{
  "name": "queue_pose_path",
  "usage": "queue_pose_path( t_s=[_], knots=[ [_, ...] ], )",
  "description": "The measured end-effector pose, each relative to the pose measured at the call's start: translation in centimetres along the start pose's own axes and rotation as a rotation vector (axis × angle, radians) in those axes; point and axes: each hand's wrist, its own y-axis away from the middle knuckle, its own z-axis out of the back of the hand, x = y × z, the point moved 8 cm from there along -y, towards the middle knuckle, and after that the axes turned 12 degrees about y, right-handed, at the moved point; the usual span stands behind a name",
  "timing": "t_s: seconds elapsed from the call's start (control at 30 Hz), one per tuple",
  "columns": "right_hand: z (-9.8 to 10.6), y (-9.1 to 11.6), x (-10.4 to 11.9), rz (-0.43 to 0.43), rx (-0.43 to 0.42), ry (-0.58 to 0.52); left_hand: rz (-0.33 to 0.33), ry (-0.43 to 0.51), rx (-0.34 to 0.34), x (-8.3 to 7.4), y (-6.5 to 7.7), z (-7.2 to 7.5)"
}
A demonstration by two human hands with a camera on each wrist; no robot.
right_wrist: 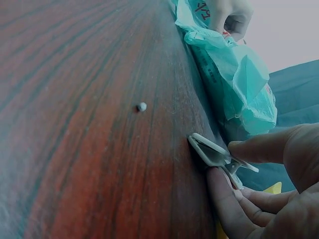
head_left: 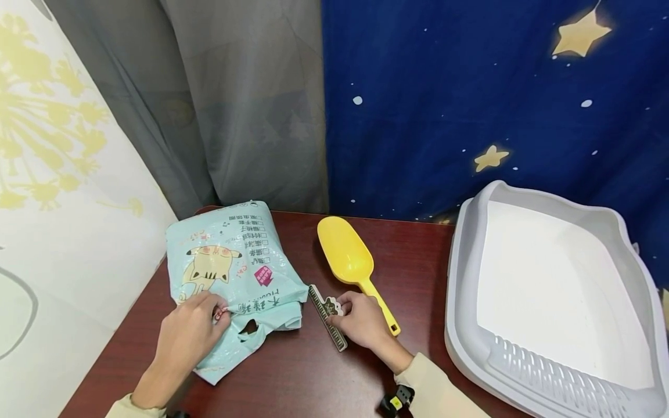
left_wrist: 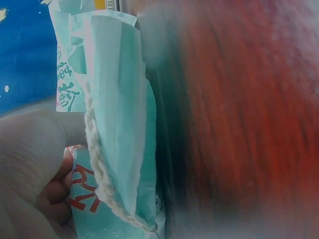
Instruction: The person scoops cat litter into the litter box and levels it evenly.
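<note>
A light-blue plastic bag (head_left: pixel 230 255) printed with a cartoon cat lies at the table's left. My left hand (head_left: pixel 188 328) pinches the bag's near end, close to a handle hole; in the left wrist view the folded film (left_wrist: pixel 117 99) and a braided cord (left_wrist: pixel 97 159) run along the mouth. To the right of the bag, my right hand (head_left: pixel 363 319) holds a long bag clip (head_left: pixel 326 316) with a dark striped face. The right wrist view shows thumb and finger pinching the levers of the clip (right_wrist: pixel 217 157), low over the tabletop.
A yellow scoop (head_left: pixel 347 255) lies behind and beside my right hand, its handle passing close to the wrist. At the right stands a grey litter tray (head_left: pixel 460 325) with a white inside. One small pale pellet (right_wrist: pixel 142 106) sits on the table. Curtains (head_left: pixel 407 116) hang behind.
</note>
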Motion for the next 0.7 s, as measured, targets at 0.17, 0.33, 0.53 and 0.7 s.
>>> queue_pose_path(
  t_s=[0.17, 0.33, 0.53, 0.7],
  knots=[
    [0.11, 0.17, -0.04, 0.007, -0.015, 0.010, 0.003, 0.004, -0.003, -0.02, -0.02, 0.02],
    [0.34, 0.24, 0.06, 0.022, -0.034, 0.018, -0.001, 0.004, -0.013, -0.13, -0.09, 0.13],
    [0.46, 0.32, 0.09, 0.027, -0.042, 0.017, 0.001, 0.007, -0.014, -0.15, -0.10, 0.17],
    [0.45, 0.34, 0.18, 0.041, -0.052, 0.028, 0.000, 0.007, -0.013, -0.17, -0.08, 0.15]
  ],
)
